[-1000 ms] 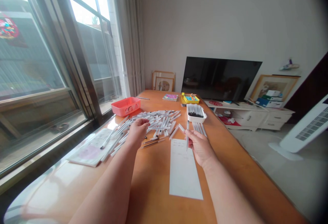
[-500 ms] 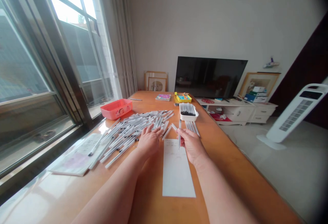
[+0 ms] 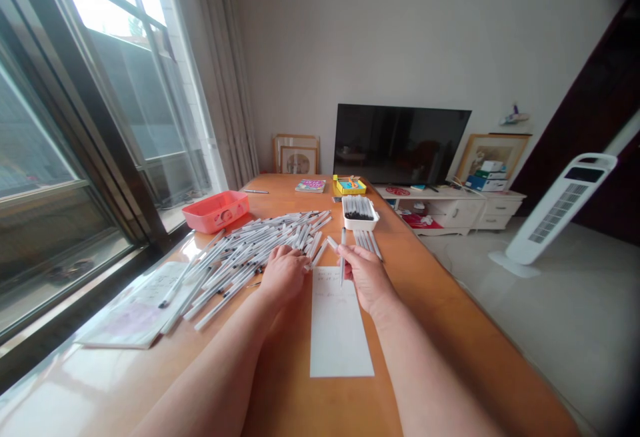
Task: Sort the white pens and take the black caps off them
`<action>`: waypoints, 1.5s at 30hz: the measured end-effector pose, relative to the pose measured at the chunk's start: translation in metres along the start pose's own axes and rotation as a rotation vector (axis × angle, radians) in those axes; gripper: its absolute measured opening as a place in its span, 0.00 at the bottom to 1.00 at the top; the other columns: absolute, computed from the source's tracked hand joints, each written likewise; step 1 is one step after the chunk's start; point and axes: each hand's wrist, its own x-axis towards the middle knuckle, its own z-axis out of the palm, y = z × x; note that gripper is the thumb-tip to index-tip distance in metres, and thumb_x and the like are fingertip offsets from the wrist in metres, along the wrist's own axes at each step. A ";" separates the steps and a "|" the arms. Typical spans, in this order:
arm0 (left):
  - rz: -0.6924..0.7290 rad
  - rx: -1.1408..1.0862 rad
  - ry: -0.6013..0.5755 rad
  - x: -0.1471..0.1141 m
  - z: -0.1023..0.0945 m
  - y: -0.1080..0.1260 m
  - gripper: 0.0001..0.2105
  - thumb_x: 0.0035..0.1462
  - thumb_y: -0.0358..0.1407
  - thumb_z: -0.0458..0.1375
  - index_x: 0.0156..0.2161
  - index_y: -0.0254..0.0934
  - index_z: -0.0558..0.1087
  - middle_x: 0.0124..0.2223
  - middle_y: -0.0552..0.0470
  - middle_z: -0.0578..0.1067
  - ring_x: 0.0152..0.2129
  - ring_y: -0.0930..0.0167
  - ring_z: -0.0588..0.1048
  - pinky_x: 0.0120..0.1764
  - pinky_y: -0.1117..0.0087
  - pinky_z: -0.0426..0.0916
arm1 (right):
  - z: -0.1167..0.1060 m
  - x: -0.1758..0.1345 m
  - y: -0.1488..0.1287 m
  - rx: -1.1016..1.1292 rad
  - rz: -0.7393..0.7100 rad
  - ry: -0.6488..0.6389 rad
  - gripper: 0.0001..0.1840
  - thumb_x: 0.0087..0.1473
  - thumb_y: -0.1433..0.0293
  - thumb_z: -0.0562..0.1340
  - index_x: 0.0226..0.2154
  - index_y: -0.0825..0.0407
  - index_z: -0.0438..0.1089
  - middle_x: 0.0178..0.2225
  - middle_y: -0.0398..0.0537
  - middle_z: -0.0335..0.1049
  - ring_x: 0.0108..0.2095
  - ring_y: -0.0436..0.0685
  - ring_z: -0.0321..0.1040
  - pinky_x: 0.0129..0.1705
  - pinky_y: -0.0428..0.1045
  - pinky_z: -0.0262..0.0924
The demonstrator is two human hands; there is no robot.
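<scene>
A large heap of white pens (image 3: 235,257) with black ends lies on the table, mixed with loose white caps. My left hand (image 3: 285,275) rests at the right edge of this heap, its fingers curled down and drawn together. What they grip, if anything, is hidden. My right hand (image 3: 367,277) pinches a slim pen (image 3: 343,273) held upright above a white sheet of paper (image 3: 341,337) with handwriting. A pale cap (image 3: 332,242) juts out leftward from the same fingers. Just beyond that hand, several white pens (image 3: 369,244) lie side by side.
Behind the row stands a white box (image 3: 360,217) packed with pens. A red plastic basket (image 3: 216,212) sits beyond the heap, with a booklet (image 3: 133,310) partly under it at left. Farther back are a magazine (image 3: 311,186) and a yellow box (image 3: 351,185). The wooden table's (image 3: 450,330) right edge slopes away.
My left hand's fingers, spread over the pens before, have curled in and together. The right hand still holds the pen and cap. The whole view has shifted slightly.
</scene>
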 end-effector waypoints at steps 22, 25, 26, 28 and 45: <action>-0.169 -0.651 0.214 0.009 -0.001 -0.001 0.13 0.61 0.39 0.56 0.47 0.42 0.79 0.39 0.47 0.79 0.37 0.64 0.73 0.45 0.63 0.65 | -0.003 -0.001 0.001 -0.001 -0.023 -0.012 0.21 0.45 0.52 0.72 0.26 0.52 0.71 0.20 0.38 0.64 0.21 0.47 0.57 0.24 0.45 0.51; -0.305 -1.027 0.189 0.008 -0.006 0.009 0.12 0.57 0.43 0.60 0.42 0.40 0.79 0.37 0.48 0.79 0.31 0.68 0.73 0.38 0.67 0.65 | -0.003 -0.001 0.001 0.008 -0.024 -0.016 0.21 0.45 0.53 0.72 0.27 0.52 0.71 0.21 0.40 0.66 0.22 0.48 0.60 0.26 0.45 0.56; -0.357 -1.133 0.162 0.006 -0.008 0.012 0.13 0.55 0.44 0.62 0.41 0.39 0.78 0.36 0.48 0.79 0.29 0.69 0.72 0.36 0.68 0.65 | -0.003 -0.001 0.001 0.019 -0.022 -0.016 0.20 0.45 0.53 0.73 0.28 0.52 0.71 0.23 0.41 0.69 0.23 0.48 0.62 0.27 0.46 0.58; -0.443 -1.286 0.105 0.004 -0.012 0.017 0.14 0.51 0.45 0.66 0.38 0.37 0.77 0.34 0.48 0.79 0.26 0.72 0.70 0.33 0.69 0.64 | -0.002 -0.001 -0.001 0.052 -0.020 -0.019 0.20 0.45 0.54 0.73 0.29 0.52 0.71 0.26 0.43 0.72 0.26 0.49 0.66 0.30 0.47 0.63; -0.581 -1.651 -0.003 0.001 -0.016 0.018 0.17 0.47 0.43 0.71 0.33 0.34 0.72 0.32 0.47 0.79 0.23 0.77 0.69 0.31 0.71 0.61 | 0.003 -0.004 -0.004 0.189 -0.122 -0.004 0.18 0.47 0.58 0.74 0.35 0.51 0.72 0.36 0.47 0.77 0.38 0.55 0.76 0.46 0.53 0.70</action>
